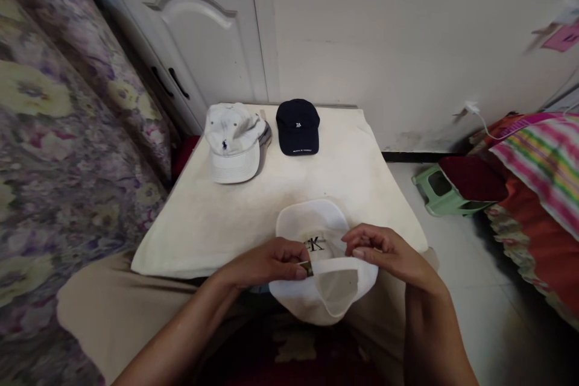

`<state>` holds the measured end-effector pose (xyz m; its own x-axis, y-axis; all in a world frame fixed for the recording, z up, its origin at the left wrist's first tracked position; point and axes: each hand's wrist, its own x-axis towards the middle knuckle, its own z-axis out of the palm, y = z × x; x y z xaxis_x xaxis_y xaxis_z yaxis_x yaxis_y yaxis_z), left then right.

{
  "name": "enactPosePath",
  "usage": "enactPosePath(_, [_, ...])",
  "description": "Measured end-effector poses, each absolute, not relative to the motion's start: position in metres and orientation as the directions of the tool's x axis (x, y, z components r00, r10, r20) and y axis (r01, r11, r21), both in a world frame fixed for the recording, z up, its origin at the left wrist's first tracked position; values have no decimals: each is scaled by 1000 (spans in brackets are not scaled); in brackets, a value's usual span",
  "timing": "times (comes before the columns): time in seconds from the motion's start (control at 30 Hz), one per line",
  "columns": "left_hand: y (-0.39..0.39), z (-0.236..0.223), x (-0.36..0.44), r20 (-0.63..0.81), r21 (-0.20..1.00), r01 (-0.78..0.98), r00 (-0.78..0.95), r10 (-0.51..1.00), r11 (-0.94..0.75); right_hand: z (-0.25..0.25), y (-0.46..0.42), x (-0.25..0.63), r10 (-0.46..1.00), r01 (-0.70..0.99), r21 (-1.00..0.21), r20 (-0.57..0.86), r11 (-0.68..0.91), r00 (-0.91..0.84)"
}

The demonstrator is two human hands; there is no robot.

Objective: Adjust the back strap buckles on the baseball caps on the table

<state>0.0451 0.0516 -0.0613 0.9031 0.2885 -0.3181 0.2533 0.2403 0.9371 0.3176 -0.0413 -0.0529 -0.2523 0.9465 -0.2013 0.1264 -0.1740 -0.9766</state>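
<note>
A white baseball cap [312, 217] with dark letters on its front lies at the near edge of the table, its brim pointing away from me and its back strap towards me. My left hand [284, 259] pinches the strap near a small buckle [307, 268]. On the other side, my right hand [373, 247] is closed on the cap's rim, thumb on the outside. Farther back sits a pale cap [235, 142] with a small dark emblem, partly covering a grey one [266, 136]. A navy cap [297, 126] rests to their right.
The caps are on a table with a cream cloth [353, 175]. Behind it stand a white cabinet [203, 42] and a wall. A flowered curtain [67, 132] hangs at left. At right are a green stool [434, 193] and a bed with an orange cover [529, 217].
</note>
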Motion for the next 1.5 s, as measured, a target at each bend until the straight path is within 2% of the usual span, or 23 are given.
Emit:
enactPosePath(0.07, [48, -58, 49, -327, 937, 266, 897, 297, 228, -42, -39, 303, 961, 184, -976, -161, -120, -227])
enactPosePath(0.2, [43, -57, 55, -304, 949, 254, 893, 333, 184, -34, -35, 270, 932, 251, -962, -184, -106, -312])
enactPosePath(0.33, [41, -61, 49, -288, 956, 247, 897, 336, 159, -42, -33, 256, 918, 170, -970, -221, -172, -331])
enactPosePath(0.43, [41, -60, 42, -311, 945, 256, 892, 328, 202, -47, -32, 259, 906, 107, -970, -241, -217, -347])
enactPosePath(0.6, [40, -57, 37, -323, 944, 268, 875, 362, 194, -49, -29, 265, 905, 81, -966, -259, -246, -338])
enactPosePath(0.77, [42, -56, 38, -295, 951, 231, 875, 385, 203, -50, -27, 260, 889, 19, -966, -246, -259, -385])
enactPosePath(1.0, [46, -54, 28, -281, 957, 227, 883, 376, 182, -56, -23, 260, 921, -105, -967, -186, -234, -342])
enactPosePath(1.23, [43, -58, 31, -223, 967, 143, 870, 439, 209, -55, -27, 261, 920, -6, -986, -151, -164, -362])
enactPosePath(1.4, [41, -65, 38, -308, 947, 214, 820, 482, 240, -55, -28, 256, 929, 104, -993, -90, -56, -358])
enactPosePath(1.5, [39, -69, 42, -338, 934, 210, 780, 527, 289, -57, -28, 254, 928, 68, -996, -85, -65, -363])
